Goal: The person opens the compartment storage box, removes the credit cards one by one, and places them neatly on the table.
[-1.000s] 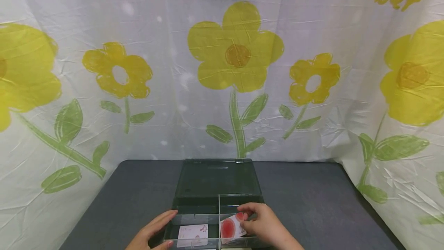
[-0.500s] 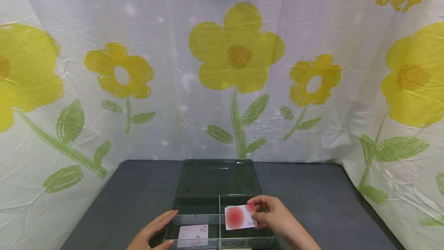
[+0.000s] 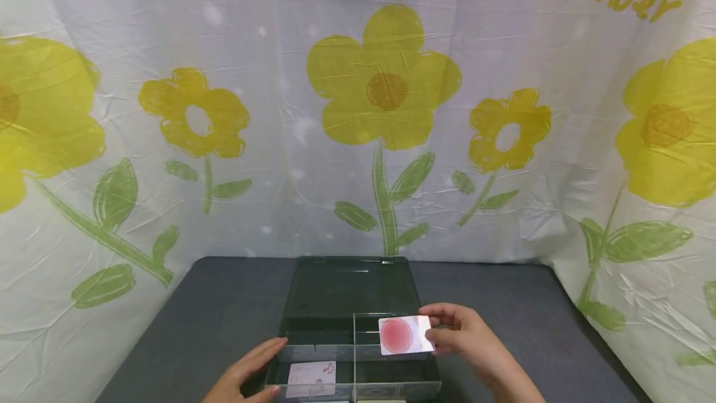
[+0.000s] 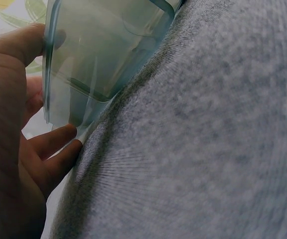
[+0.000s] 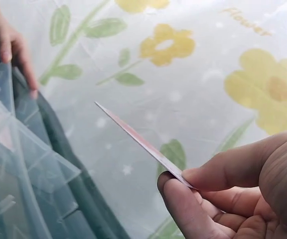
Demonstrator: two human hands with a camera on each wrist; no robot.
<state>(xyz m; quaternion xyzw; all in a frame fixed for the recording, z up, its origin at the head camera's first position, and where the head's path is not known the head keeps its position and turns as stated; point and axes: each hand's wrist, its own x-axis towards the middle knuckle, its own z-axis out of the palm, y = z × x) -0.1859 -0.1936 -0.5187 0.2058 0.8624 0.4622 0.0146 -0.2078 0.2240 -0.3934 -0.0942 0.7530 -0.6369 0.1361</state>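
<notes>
My right hand pinches a white card with a red circle between thumb and fingertips, above the right side of a clear dark green divided box. In the right wrist view, the card shows almost edge-on. My left hand holds the box's left side, its thumb near the front corner and its fingertips farther back. The left wrist view shows the fingers against the see-through wall. A pale card with small printed marks lies in a left compartment.
The box's dark green lid lies open behind it on the dark grey table. A clear divider runs between left and right compartments. A flower-printed curtain hangs behind and at the sides.
My right hand has lifted the red-circle card up from a right compartment and moved it back and to the right. My left hand stays on the box.
</notes>
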